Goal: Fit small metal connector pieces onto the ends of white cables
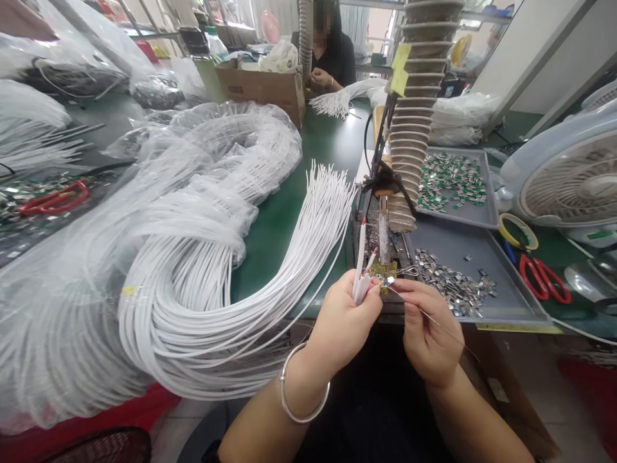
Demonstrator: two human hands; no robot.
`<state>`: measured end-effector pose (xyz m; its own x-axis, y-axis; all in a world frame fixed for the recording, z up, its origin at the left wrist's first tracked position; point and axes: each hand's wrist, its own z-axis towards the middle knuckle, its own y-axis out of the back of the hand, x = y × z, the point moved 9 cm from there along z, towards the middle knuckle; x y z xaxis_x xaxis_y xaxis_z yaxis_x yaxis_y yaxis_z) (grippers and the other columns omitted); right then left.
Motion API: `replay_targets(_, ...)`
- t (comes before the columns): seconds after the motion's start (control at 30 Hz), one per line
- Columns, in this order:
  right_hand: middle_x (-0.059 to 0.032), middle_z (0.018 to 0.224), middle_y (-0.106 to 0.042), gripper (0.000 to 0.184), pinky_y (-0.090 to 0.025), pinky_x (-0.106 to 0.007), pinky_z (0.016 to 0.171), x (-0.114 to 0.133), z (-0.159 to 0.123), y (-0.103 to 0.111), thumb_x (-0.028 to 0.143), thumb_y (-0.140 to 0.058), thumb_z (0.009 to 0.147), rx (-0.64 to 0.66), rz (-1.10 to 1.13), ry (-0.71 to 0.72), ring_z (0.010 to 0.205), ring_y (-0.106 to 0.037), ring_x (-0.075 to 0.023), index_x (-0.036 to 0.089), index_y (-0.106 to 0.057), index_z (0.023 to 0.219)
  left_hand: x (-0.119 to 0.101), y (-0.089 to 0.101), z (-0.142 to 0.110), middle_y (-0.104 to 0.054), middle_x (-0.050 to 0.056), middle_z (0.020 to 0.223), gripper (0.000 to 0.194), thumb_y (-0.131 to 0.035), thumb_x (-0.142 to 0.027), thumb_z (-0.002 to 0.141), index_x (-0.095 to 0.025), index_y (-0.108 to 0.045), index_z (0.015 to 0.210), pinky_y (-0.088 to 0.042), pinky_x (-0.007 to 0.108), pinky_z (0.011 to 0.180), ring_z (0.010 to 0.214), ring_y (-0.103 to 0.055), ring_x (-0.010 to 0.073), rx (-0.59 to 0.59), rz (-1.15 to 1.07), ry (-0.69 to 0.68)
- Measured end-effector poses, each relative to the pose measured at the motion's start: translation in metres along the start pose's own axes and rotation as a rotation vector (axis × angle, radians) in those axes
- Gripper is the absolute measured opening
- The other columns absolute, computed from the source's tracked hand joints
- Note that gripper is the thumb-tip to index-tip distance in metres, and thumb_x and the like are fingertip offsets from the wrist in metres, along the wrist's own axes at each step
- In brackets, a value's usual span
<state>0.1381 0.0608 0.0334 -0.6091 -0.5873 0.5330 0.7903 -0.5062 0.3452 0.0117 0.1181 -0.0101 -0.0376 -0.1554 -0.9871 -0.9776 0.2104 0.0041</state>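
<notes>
My left hand [344, 318] is closed around a few short white cable ends [360, 257], whose tips show red inner wires. In my right hand [431, 325], thumb and fingers pinch a thin strand of solder wire [436, 319] that trails down to the right. A small metal connector [389, 280] sits at my right fingertips, close to the cable ends; which fingers bear it I cannot tell. Just beyond both hands a soldering iron [384, 231] points downward, its tip near a yellowish pad [385, 270]. A large bundle of white cables [231, 321] curves across the table to the left.
Two grey trays hold small parts: metal connectors [456, 283] in the near one, green-and-silver pieces [450, 183] behind. A ribbed hose [417, 109] hangs above the iron. Red-handled scissors [544, 280], yellow tape [518, 231] and a fan [569, 173] stand right. A co-worker [332, 58] sits opposite.
</notes>
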Motion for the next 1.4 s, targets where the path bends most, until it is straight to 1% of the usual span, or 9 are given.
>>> replay_targets(0.13,-0.0074,0.096,-0.069,0.021,-0.059,-0.039,0.075,0.002,0.003,-0.001,0.009,-0.051,0.086,-0.003,-0.012,0.025,0.090,-0.068,-0.0206,0.021,-0.061,0.099,-0.003,0.000,0.001,-0.057,-0.002,0.073,0.010,-0.055,-0.027,0.081,-0.017,-0.059,0.081,-0.041,0.024,0.061,0.064,-0.050,0.0117,-0.001,-0.001,0.004)
replay_targets(0.27,-0.0073,0.097,-0.069,0.023,-0.058,-0.039,0.076,0.004,0.006,-0.002,0.007,-0.052,0.085,-0.013,-0.009,0.046,0.091,-0.067,-0.0198,0.021,-0.061,0.100,-0.005,-0.001,0.002,-0.057,-0.002,0.075,0.010,-0.053,-0.026,0.082,-0.017,-0.058,0.082,-0.042,0.023,0.064,0.067,-0.050,0.0115,0.008,-0.016,-0.002)
replay_targets(0.57,-0.0072,0.098,-0.069,0.026,-0.057,-0.038,0.078,0.006,0.009,-0.001,0.004,-0.053,0.083,-0.023,0.003,0.061,0.092,-0.067,-0.0194,0.021,-0.062,0.101,-0.009,0.000,0.002,-0.056,-0.002,0.076,0.008,-0.052,-0.024,0.084,-0.018,-0.057,0.082,-0.041,0.023,0.067,0.070,-0.049,0.0112,0.020,-0.052,-0.022)
replay_targets(0.83,-0.0067,0.098,-0.068,0.026,-0.057,-0.036,0.079,0.008,0.011,-0.002,0.004,-0.053,0.083,-0.020,0.007,0.079,0.093,-0.066,-0.0185,0.021,-0.062,0.101,-0.011,0.000,0.001,-0.055,-0.002,0.075,0.010,-0.052,-0.026,0.085,-0.018,-0.056,0.081,-0.041,0.023,0.064,0.068,-0.048,0.0110,0.026,-0.061,-0.027)
replay_targets(1.0,-0.0058,0.099,-0.068,0.027,-0.056,-0.035,0.080,0.008,0.010,-0.002,0.004,-0.053,0.083,-0.010,0.011,0.070,0.093,-0.066,-0.0182,0.021,-0.062,0.101,-0.009,0.000,-0.001,-0.053,-0.003,0.074,0.008,-0.053,-0.025,0.084,-0.018,-0.056,0.083,-0.040,0.023,0.065,0.067,-0.047,0.0104,0.027,-0.068,-0.015)
replay_targets(1.17,-0.0062,0.100,-0.068,0.027,-0.055,-0.035,0.081,0.008,0.006,-0.003,0.004,-0.053,0.082,0.014,0.008,0.062,0.094,-0.066,-0.0183,0.021,-0.062,0.101,-0.006,0.000,-0.001,-0.054,-0.003,0.075,0.008,-0.053,-0.025,0.083,-0.017,-0.056,0.083,-0.040,0.023,0.065,0.067,-0.047,0.0104,0.026,-0.069,-0.014)
replay_targets(1.4,-0.0059,0.096,-0.068,0.026,-0.055,-0.037,0.080,0.006,0.008,-0.003,0.005,-0.052,0.083,-0.008,-0.006,0.056,0.091,-0.066,-0.0189,0.022,-0.062,0.100,-0.006,-0.001,0.001,-0.053,-0.004,0.073,0.007,-0.053,-0.024,0.083,-0.018,-0.056,0.082,-0.039,0.023,0.063,0.065,-0.045,0.0099,0.013,-0.050,-0.032)
